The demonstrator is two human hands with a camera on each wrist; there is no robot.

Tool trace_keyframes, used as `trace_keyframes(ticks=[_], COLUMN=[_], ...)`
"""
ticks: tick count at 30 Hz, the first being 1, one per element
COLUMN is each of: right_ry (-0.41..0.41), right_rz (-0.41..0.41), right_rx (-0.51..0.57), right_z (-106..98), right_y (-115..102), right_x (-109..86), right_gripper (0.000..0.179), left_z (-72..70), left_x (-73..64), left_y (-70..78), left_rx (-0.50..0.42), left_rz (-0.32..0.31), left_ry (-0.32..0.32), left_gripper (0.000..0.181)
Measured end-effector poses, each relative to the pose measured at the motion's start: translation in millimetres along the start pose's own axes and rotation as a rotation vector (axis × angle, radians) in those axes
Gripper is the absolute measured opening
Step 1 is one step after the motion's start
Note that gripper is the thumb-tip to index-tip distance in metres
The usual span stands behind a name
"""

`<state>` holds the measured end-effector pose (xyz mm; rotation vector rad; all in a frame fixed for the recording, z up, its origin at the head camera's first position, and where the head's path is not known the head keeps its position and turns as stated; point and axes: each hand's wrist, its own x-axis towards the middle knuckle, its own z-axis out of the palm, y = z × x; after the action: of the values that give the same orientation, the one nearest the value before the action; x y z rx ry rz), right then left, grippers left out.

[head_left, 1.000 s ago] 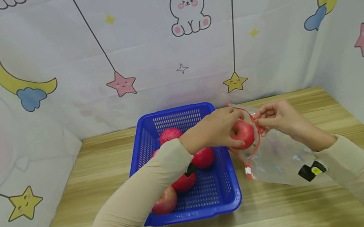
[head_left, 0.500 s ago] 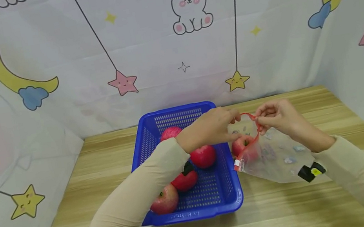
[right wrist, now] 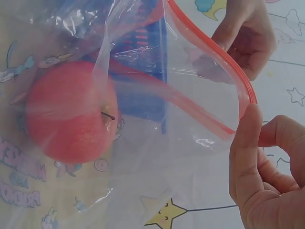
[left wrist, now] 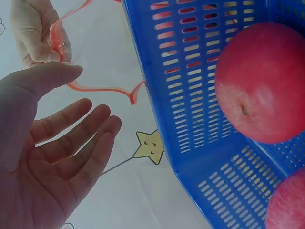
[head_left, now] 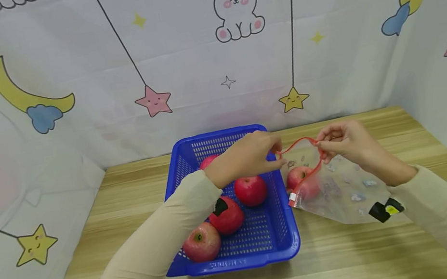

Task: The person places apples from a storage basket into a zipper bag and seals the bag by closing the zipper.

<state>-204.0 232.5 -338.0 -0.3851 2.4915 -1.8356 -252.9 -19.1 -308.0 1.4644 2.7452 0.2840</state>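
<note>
Head view showed me the right hand (head_left: 346, 147) pinching the bag (head_left: 345, 188), maybe to prop it wide, an apple (head_left: 299, 178) inside, the left hand (head_left: 250, 155) loose, empty, by the basket (head_left: 294, 240) at left.

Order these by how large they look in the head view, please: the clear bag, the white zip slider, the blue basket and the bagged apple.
1. Blue basket
2. Clear bag
3. Bagged apple
4. White zip slider
</note>
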Motion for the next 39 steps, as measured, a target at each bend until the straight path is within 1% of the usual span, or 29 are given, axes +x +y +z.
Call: trace_keyframes(ticks=[5,10,15,20,24,31,39], right_ry=[0.003,0.005,0.004,0.014,0.022,0.024,0.038], right_rz=[-0.024,-0.052,-0.077,-0.089,-0.094,-0.108,-0.096], right_rx=[-0.005,-0.015,-0.022,0.000,0.021,0.093,0.097], right_z=[-2.7,-4.3,-6.3,-8.8,-10.7,-13.8,-17.4], right_y=[0.1,-1.0,-3.3,-6.6,-9.1,-12.5,-15.4], right_x=[-0.8,-0.8,-0.5,0.1,0.9,2.6,3.6], right_gripper=[0.015,0.013,0.015,0.014,0.014,0.016,0.017], left_z=[2.7,4.0,5.4,8.3,9.4,12.3,17.8], left_x=[-5.3,-12.4,-16.0,-18.3,-20.8,-23.3,-24.9], left_y=[-5.6,-10.4,-14.1,-16.9,-18.0,-18.8,-19.8], left_rx=[0.020,0.044,0.073,0.100,0.103,0.100,0.092], left_rz=[-0.027,-0.087,-0.136,-0.153,-0.161,-0.184,-0.202], left_ry=[-0.018,-0.068,-0.120,-0.164,-0.181,-0.230,-0.282], left_gripper=[0.030,0.033,0.035,0.040,0.042,0.046,0.048])
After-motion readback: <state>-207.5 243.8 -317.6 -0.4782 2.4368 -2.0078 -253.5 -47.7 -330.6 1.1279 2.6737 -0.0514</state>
